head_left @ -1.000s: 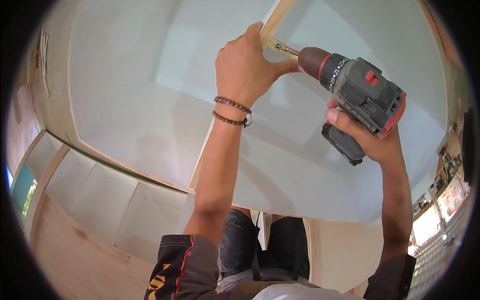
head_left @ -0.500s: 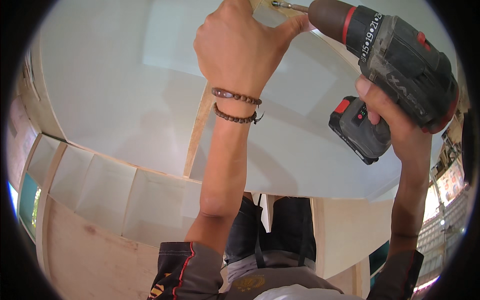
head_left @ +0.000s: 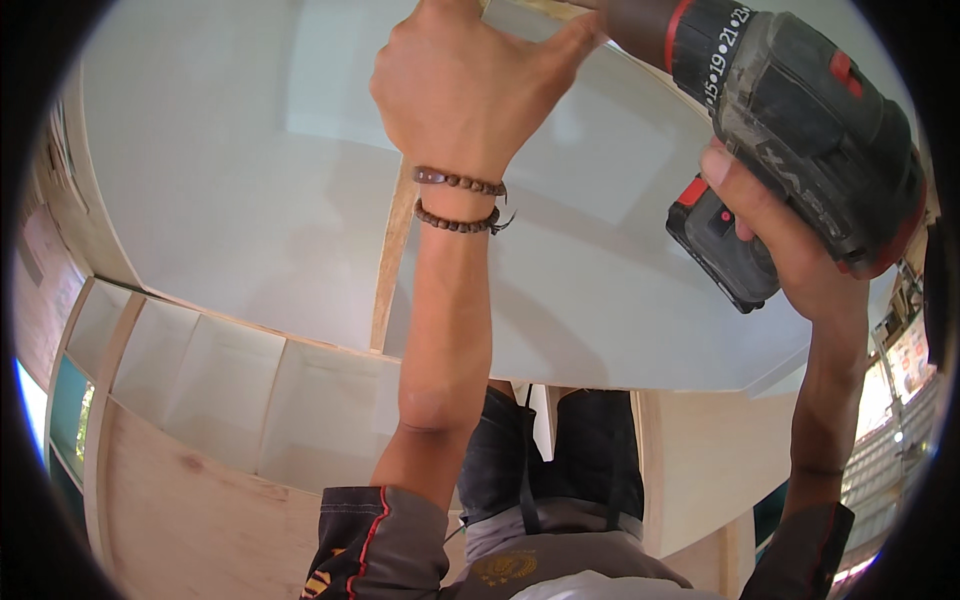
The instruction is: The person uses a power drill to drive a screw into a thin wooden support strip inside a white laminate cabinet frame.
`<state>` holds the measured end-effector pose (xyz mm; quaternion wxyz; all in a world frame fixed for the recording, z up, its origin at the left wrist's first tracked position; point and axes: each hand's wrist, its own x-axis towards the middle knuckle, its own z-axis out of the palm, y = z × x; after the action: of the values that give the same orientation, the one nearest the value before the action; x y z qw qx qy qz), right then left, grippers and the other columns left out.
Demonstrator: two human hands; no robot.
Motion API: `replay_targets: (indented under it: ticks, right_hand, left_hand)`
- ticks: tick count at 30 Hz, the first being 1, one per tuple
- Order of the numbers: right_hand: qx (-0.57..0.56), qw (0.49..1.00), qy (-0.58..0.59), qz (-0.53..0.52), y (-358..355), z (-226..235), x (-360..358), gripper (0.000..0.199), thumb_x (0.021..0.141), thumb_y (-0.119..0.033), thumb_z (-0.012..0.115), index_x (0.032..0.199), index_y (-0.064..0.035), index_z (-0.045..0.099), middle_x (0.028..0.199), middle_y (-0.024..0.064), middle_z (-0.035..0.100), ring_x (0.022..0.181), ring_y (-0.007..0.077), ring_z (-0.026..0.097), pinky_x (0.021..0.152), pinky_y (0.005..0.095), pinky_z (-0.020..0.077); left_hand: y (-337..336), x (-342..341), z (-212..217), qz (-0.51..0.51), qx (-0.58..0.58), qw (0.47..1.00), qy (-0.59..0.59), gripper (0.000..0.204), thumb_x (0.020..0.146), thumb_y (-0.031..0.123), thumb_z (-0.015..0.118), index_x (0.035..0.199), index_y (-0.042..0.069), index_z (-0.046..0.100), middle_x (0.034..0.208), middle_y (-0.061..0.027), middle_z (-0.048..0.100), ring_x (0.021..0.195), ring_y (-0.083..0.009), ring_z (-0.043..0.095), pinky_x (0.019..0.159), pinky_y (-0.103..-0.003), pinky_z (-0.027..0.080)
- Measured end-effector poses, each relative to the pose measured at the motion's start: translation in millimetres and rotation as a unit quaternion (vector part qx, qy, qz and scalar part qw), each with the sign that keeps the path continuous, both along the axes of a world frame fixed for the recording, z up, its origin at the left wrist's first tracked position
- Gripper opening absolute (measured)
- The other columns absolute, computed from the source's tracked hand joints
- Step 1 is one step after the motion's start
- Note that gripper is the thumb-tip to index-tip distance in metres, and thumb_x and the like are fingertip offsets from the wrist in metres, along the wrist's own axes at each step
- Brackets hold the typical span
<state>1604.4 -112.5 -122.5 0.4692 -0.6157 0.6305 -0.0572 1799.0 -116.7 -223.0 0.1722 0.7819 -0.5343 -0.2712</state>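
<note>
My right hand [head_left: 775, 215] is wrapped round the handle of a black and red cordless drill [head_left: 815, 125]. The drill's chuck [head_left: 640, 28] points left at the top edge of the head view. Its bit is mostly hidden behind my left thumb and the picture's edge. My left hand [head_left: 465, 85] is at the top, back of the hand up, thumb stretched toward the chuck. The other fingers look curled, but their tips and whatever they hold are out of sight. A strip of bare wood [head_left: 545, 8] shows beside the thumb. Two beaded bracelets [head_left: 458, 200] circle my left wrist.
Large pale panels [head_left: 250, 220] spread below my arms, with a bare wooden edge strip [head_left: 390, 270] between them. A row of white compartments [head_left: 230, 370] runs along the lower left, above a plywood panel [head_left: 180, 470]. Another plywood panel [head_left: 710, 450] stands right of my legs.
The drill has shifted slightly up and to the left, and its bit, plainly seen before, is now mostly hidden. My left hand sits a little farther left and higher.
</note>
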Motion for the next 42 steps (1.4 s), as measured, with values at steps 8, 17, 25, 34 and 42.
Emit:
replay_targets:
  ticks: [8,17,25,34,42]
  right_hand:
    - [-0.009,0.999,0.016,-0.039,17.9,-6.4,-8.5,0.021,0.088,-0.005,0.076,0.109,-0.0029,0.072,0.093,0.0008,0.072,0.077,0.0078,0.063,0.072,0.0253,0.053]
    - [-0.052,0.979,0.151,0.123,-4.2,11.7,6.7,0.025,0.087,-0.015,0.084,0.106,-0.0037,0.072,0.092,0.0017,0.072,0.081,0.011,0.065,0.077,0.0288,0.0537]
    - [-0.002,0.986,0.158,0.048,-4.6,8.1,11.3,0.027,0.086,-0.018,0.085,0.104,-0.0046,0.071,0.087,0.0013,0.07,0.08,0.012,0.065,0.075,0.0297,0.0532]
    - [0.026,0.981,0.19,0.006,-9.5,5.3,33.2,0.026,0.087,-0.018,0.085,0.105,-0.0045,0.072,0.087,0.002,0.071,0.08,0.0117,0.065,0.075,0.0295,0.0534]
    - [0.029,0.986,0.166,0.006,-12.4,3.8,28.4,0.022,0.086,-0.015,0.084,0.101,-0.0046,0.072,0.083,0.0002,0.07,0.07,0.0094,0.063,0.067,0.0266,0.0512]
  left_hand:
    - [4.9,-2.9,-8.2,0.02,-0.007,1.0,0.012,0.056,0.072,0.043,0.087,0.106,0.002,0.069,0.079,-0.0193,0.073,0.076,-0.0388,0.073,0.066,-0.045,0.056]
    - [9.9,-11.3,5.6,0.074,-0.025,0.997,0.008,0.058,0.067,0.047,0.091,0.1,0.004,0.072,0.074,-0.017,0.073,0.068,-0.0363,0.072,0.061,-0.042,0.053]
    - [-9.2,-11.5,18.0,0.1,-0.007,0.995,0.001,0.056,0.066,0.046,0.093,0.099,0.005,0.073,0.07,-0.0134,0.072,0.064,-0.0324,0.072,0.06,-0.04,0.052]
    - [-3.8,-14.0,-1.3,0.097,-0.044,0.994,-0.012,0.055,0.065,0.044,0.092,0.1,0.005,0.074,0.071,-0.0146,0.072,0.066,-0.034,0.072,0.061,-0.04,0.053]
    - [-8.4,-18.4,-5.7,0.098,-0.044,0.994,-0.033,0.056,0.064,0.043,0.091,0.102,0.006,0.074,0.072,-0.0156,0.072,0.067,-0.0355,0.072,0.062,-0.041,0.054]
